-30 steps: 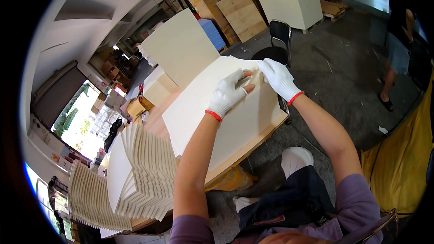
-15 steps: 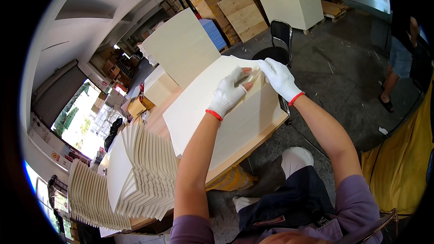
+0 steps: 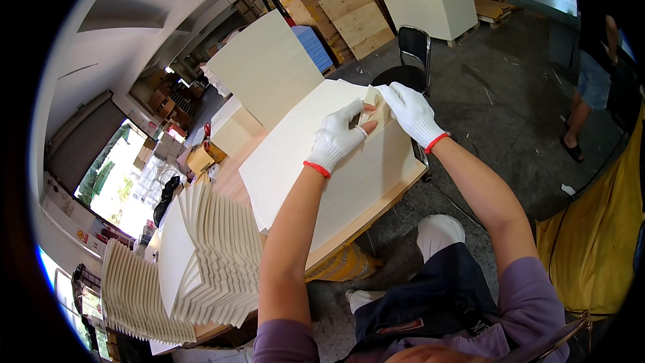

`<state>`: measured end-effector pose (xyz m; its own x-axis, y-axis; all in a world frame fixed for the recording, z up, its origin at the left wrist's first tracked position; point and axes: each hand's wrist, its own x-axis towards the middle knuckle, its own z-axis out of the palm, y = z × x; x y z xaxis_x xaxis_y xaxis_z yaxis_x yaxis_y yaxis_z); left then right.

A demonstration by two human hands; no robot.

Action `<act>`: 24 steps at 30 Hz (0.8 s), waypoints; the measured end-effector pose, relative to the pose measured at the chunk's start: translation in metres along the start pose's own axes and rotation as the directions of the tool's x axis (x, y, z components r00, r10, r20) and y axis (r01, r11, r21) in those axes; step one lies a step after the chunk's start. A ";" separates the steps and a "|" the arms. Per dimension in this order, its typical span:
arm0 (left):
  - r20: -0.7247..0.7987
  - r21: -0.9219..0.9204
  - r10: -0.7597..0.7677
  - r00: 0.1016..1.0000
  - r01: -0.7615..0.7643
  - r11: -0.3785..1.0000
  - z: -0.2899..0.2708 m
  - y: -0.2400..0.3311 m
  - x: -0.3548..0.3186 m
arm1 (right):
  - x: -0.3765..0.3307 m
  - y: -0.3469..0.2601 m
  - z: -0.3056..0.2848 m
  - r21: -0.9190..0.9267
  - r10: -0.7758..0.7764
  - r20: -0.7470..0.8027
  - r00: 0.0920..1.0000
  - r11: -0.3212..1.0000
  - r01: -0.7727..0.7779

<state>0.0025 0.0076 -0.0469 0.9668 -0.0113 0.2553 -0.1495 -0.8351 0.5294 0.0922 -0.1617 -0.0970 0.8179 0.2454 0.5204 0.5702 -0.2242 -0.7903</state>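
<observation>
Grey concrete floor (image 3: 487, 131) spreads around our wooden table (image 3: 236, 185), where a broad stack of cream sheets (image 3: 369, 168) lies at the centre of our view. At one o'clock on it, both our hands meet a curled edge (image 3: 378, 109). Our left hand (image 3: 338, 136), its white glove leaving two fingertips bare, reaches the edge with those tips spread; our right hand (image 3: 411, 113), also gloved, lays its fingers over the corner just beside. We cannot tell whether either one pinches the sheets, since the undersides are hidden. An upright cream panel (image 3: 269, 67) stands toward eleven o'clock; zigzag-bent sheets (image 3: 225, 265) pile up at half past seven. Farther off, we see a black chair (image 3: 414, 47) at half past one, a large cream block (image 3: 430, 7) at one, a person in shorts (image 3: 594, 87) near half past two and a yellow cover (image 3: 591, 228) past three.
</observation>
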 end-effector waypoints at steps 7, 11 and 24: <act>-0.032 -0.038 0.008 0.999 -0.009 0.999 -0.003 0.010 -0.003 | -0.001 -0.002 -0.002 0.000 0.008 -0.002 1.000 1.000 -0.008; -0.047 -0.076 -0.013 0.999 0.009 0.997 -0.002 0.012 -0.004 | 0.001 0.002 0.000 0.012 0.002 0.003 1.000 1.000 -0.002; 0.038 0.047 -0.010 0.999 0.008 0.999 -0.004 0.017 -0.002 | -0.001 0.003 0.000 0.074 0.028 -0.016 0.999 0.997 -0.026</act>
<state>-0.0031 -0.0041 -0.0357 0.9754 -0.0243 0.2191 -0.1320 -0.8603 0.4924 0.0935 -0.1629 -0.1001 0.8344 0.2243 0.5035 0.5412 -0.1605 -0.8254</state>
